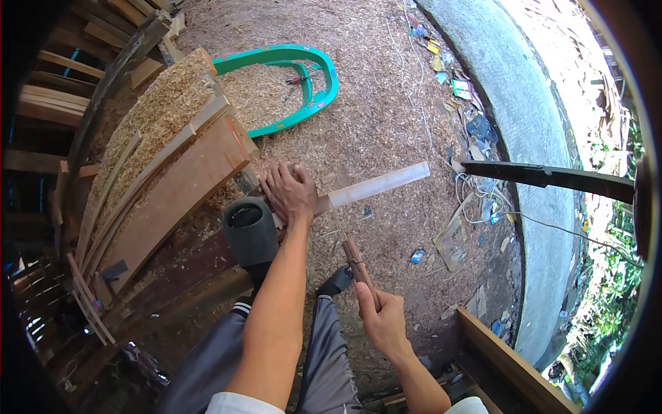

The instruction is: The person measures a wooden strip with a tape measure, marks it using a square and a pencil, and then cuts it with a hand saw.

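My left hand (289, 193) is pressed over the near end of a pale wooden strip (379, 184), its fingers bent over the wood. The strip's far end sticks out to the right above the ground. Beside that hand, my dark shoe (249, 231) rests on the timber. Lower right, my right hand (383, 321) is closed around the brown wooden handle of a slim tool (357, 262), thumb along its side. The tool points up toward the strip, apart from it; I cannot tell its kind.
Left of my hands lies a wide board (172, 193) heaped with wood shavings (148, 107). A green plastic tub rim (327, 76) sits behind it. Shavings cover the ground. Litter and a cable (476, 214) lie by a concrete kerb (531, 138); a dark bar (545, 176) juts in.
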Demonstrator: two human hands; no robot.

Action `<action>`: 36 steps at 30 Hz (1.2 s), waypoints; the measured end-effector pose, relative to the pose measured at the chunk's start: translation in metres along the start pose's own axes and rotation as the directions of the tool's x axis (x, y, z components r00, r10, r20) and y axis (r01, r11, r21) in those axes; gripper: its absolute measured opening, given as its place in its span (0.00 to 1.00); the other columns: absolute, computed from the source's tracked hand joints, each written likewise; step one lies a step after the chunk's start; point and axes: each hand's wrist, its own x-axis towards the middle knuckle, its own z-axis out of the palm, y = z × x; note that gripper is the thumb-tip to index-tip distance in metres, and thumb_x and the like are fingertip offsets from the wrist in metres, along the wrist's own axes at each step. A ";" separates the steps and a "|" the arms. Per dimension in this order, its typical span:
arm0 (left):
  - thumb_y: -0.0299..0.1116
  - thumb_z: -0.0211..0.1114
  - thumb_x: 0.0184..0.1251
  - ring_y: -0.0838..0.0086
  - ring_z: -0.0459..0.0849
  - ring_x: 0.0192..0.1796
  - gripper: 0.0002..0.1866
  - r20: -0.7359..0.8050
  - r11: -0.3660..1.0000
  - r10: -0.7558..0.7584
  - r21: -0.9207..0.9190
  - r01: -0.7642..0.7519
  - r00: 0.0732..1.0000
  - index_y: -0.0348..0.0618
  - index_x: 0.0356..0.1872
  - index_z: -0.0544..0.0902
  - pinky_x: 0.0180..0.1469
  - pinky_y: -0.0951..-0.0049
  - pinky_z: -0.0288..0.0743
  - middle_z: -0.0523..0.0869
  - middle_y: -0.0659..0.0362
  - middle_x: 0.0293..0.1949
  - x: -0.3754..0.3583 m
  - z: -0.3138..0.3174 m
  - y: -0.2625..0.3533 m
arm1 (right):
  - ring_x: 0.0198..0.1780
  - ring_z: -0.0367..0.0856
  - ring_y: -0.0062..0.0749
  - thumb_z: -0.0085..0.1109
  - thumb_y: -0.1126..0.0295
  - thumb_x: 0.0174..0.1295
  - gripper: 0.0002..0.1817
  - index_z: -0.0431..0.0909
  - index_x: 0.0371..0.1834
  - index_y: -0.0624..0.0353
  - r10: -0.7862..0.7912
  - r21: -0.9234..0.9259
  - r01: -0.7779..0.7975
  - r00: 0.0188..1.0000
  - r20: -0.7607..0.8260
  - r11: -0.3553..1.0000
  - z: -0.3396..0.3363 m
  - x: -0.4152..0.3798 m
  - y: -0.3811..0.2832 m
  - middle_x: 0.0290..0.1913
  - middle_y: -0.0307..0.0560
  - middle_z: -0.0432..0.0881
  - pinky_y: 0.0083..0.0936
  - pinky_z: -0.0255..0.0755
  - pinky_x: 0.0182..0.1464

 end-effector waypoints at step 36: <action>0.39 0.60 0.61 0.57 0.79 0.54 0.15 0.185 0.993 -0.080 0.096 0.063 0.980 0.43 0.44 0.81 0.73 0.50 0.59 0.83 0.52 0.44 0.007 -0.008 0.010 | 0.13 0.68 0.24 0.57 0.57 0.70 0.26 0.78 0.19 0.68 -0.038 -0.004 0.037 0.997 -0.060 0.999 -0.013 0.050 -0.054 0.10 0.46 0.66 0.31 0.61 0.19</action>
